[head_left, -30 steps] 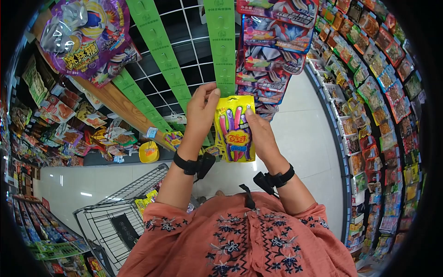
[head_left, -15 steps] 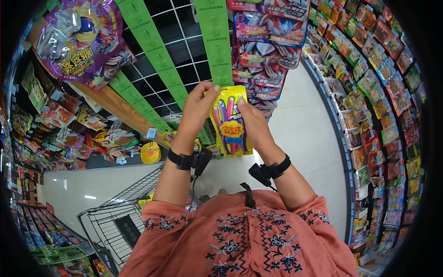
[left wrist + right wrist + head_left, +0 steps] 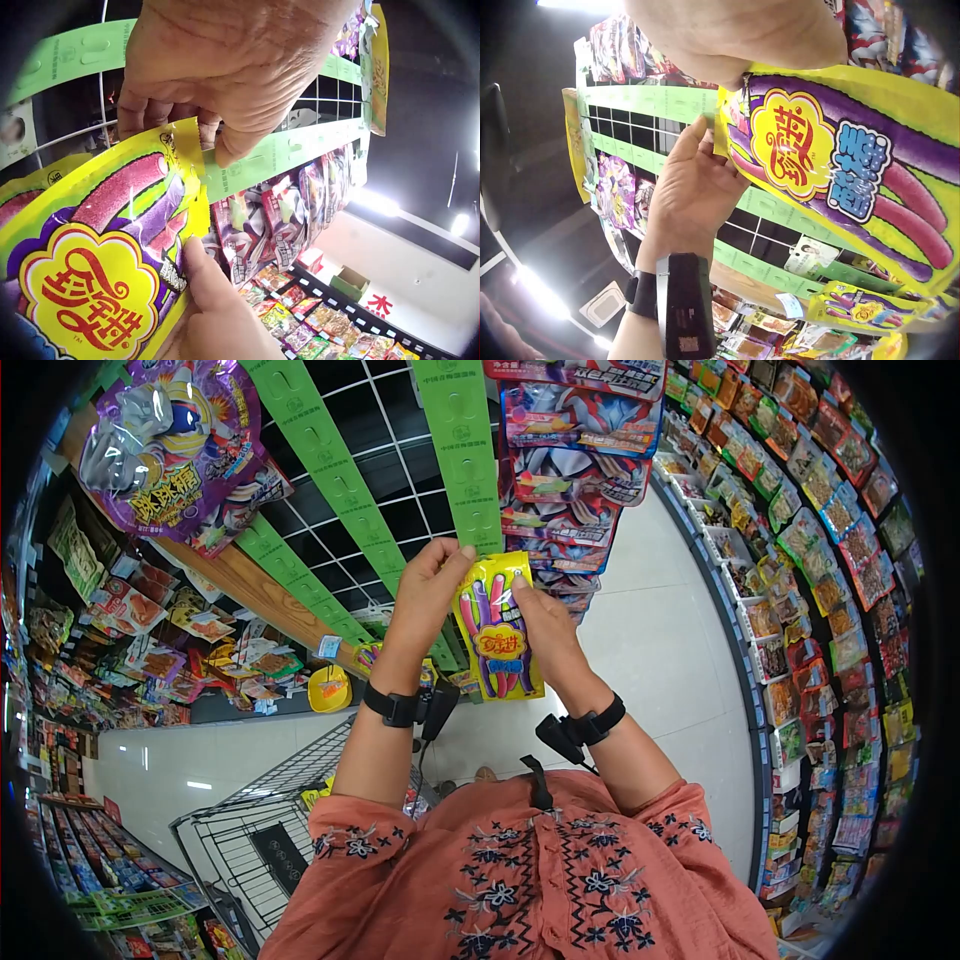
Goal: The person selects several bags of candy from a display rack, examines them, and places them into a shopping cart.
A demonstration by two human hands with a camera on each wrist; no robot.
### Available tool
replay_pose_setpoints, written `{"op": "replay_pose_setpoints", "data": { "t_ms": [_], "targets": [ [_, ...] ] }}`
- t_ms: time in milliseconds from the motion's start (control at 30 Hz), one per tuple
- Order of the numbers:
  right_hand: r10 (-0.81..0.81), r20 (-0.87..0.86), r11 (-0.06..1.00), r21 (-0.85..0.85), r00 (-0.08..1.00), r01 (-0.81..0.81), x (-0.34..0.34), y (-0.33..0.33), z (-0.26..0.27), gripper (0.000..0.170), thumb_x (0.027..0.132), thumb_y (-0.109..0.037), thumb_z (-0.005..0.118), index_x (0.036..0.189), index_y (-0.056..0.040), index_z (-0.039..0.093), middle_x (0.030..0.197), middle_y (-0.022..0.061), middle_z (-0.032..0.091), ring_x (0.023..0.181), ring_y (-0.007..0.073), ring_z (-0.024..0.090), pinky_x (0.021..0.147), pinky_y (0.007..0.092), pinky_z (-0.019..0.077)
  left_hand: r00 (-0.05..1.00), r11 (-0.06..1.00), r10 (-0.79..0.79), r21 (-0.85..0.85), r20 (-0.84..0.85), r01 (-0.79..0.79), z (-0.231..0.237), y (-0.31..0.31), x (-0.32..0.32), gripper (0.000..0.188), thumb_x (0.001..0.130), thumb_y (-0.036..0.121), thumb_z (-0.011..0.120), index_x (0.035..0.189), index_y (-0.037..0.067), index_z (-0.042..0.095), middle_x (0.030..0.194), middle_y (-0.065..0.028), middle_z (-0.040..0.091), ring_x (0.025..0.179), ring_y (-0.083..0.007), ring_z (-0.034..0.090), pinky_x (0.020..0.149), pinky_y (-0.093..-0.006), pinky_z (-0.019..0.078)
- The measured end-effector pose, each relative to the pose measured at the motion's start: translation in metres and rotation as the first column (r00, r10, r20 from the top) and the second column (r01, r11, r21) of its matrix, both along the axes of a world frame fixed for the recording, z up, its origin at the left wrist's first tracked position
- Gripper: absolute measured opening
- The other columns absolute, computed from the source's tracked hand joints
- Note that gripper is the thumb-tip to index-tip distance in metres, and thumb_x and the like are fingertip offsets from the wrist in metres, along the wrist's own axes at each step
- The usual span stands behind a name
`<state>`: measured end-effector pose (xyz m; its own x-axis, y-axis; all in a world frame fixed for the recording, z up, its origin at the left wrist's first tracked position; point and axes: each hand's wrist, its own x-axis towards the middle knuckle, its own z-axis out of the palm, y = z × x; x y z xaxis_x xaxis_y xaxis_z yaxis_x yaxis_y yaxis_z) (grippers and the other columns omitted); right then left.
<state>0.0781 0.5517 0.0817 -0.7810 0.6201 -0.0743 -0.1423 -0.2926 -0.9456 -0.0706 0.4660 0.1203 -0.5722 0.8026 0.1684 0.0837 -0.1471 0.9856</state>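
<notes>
A yellow bag of candy sticks (image 3: 498,645), printed with pink and purple sticks, is held upright before the green hanging strip (image 3: 462,460). My right hand (image 3: 550,630) grips its right edge, thumb on the printed front and fingers hidden behind. My left hand (image 3: 428,595) is at the bag's top left corner. In the left wrist view, that hand's thumb presses on the green strip (image 3: 259,161), its other fingers curled behind strip and bag. The right wrist view shows the left hand (image 3: 694,184) pinching the strip beside the bag (image 3: 832,150).
Red and silver packets (image 3: 575,485) hang right of the strip, a large purple bag (image 3: 170,450) at upper left. More green strips (image 3: 330,460) cross a wire grid. A shopping cart (image 3: 235,850) stands at lower left. Snack shelves (image 3: 800,610) curve along the right.
The bag has risen slightly and come closer to my left hand, tilting a little. My left hand stays at the strip. The head view has shifted slightly.
</notes>
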Motion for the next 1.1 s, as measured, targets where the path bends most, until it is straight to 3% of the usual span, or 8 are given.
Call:
{"op": "replay_pose_setpoints", "data": {
  "t_ms": [233,433,533,633,733,833,933,1100],
  "targets": [
    [0.009,-0.009,1.0,0.015,1.0,-0.009,0.003,-0.004,-0.011,0.051,0.103,-0.044,0.045,0.109,0.0027,0.064,0.1,0.0071,0.068,0.088,0.0093,0.061,0.079,0.0254,0.0489,0.999,0.999,0.041,-0.013,-0.034,-0.041,-0.001,-0.001,0.002,0.022,0.097,0.026,0.059,0.095,0.005,0.06,0.081,0.0063,0.054,0.075,-0.0017,0.047,0.065,-0.0199,0.0398],
    [-0.001,0.008,0.965,0.262,1.0,-0.001,-0.001,0.002,-0.026,0.049,0.103,-0.042,0.045,0.115,0.0023,0.062,0.099,0.006,0.067,0.088,0.0107,0.058,0.083,0.0269,0.0467,0.988,0.992,0.116,-0.029,-0.098,-0.119,-0.017,-0.004,0.004,0.028,0.095,0.027,0.062,0.106,0.001,0.059,0.084,0.0022,0.059,0.077,-0.0042,0.051,0.068,-0.0214,0.0434],
    [-0.121,0.032,0.866,0.491,0.992,0.09,0.001,0.001,-0.034,0.041,0.102,-0.036,0.047,0.108,0.0016,0.061,0.09,0.0154,0.067,0.08,0.0182,0.06,0.076,0.0308,0.0476,0.991,0.991,0.105,-0.073,-0.086,-0.112,-0.025,-0.009,0.003,0.034,0.094,0.026,0.063,0.113,-0.001,0.056,0.088,-0.0019,0.061,0.08,-0.0062,0.055,0.068,-0.0221,0.0452],
    [-0.116,0.112,0.832,0.554,0.987,0.035,0.012,0.0,-0.03,0.032,0.101,-0.029,0.049,0.105,0.0013,0.06,0.084,0.0199,0.063,0.075,0.0251,0.059,0.073,0.0333,0.0471,0.99,0.991,0.114,-0.063,-0.085,-0.119,-0.029,-0.01,0.006,0.036,0.094,0.023,0.063,0.117,-0.003,0.053,0.093,-0.0051,0.062,0.081,-0.0078,0.057,0.068,-0.0239,0.0475],
    [-0.125,0.207,0.796,0.605,0.97,-0.027,0.023,0.002,-0.034,0.028,0.099,-0.025,0.05,0.106,0.0009,0.059,0.084,0.0202,0.063,0.074,0.0304,0.06,0.072,0.0354,0.0477,0.985,0.989,0.148,-0.018,-0.086,-0.15,-0.032,-0.011,0.009,0.041,0.093,0.02,0.063,0.124,-0.003,0.048,0.105,-0.0104,0.062,0.088,-0.0112,0.06,0.075,-0.0261,0.0508],
    [-0.138,0.103,0.767,0.641,0.985,0.04,0.027,0.006,-0.047,0.028,0.099,-0.025,0.051,0.108,0.0008,0.059,0.086,0.0209,0.064,0.078,0.032,0.063,0.073,0.0365,0.0482,0.966,0.976,0.211,-0.014,-0.146,-0.216,-0.036,-0.014,0.014,0.049,0.093,0.018,0.063,0.132,-0.005,0.043,0.118,-0.0163,0.059,0.103,-0.0175,0.06,0.086,-0.0299,0.0516],
    [-0.139,0.11,0.78,0.624,0.984,0.04,0.031,0.008,-0.052,0.029,0.099,-0.025,0.051,0.108,0.001,0.06,0.087,0.0217,0.065,0.08,0.0335,0.065,0.073,0.0371,0.0485,0.953,0.965,0.257,-0.008,-0.162,-0.261,-0.049,-0.017,0.013,0.055,0.093,0.018,0.062,0.136,-0.006,0.04,0.127,-0.021,0.055,0.116,-0.0237,0.056,0.096,-0.0327,0.0484],
    [-0.075,0.11,0.786,0.618,0.991,-0.009,0.042,0.012,-0.065,0.029,0.099,-0.025,0.051,0.106,0.0016,0.06,0.083,0.0188,0.065,0.077,0.0278,0.064,0.071,0.0345,0.0478,0.917,0.935,0.332,-0.049,-0.223,-0.351,-0.064,-0.037,0.025,0.052,0.093,0.022,0.062,0.133,-0.006,0.044,0.127,-0.0215,0.055,0.119,-0.0261,0.055,0.098,-0.0356,0.0458]
  ]
}}
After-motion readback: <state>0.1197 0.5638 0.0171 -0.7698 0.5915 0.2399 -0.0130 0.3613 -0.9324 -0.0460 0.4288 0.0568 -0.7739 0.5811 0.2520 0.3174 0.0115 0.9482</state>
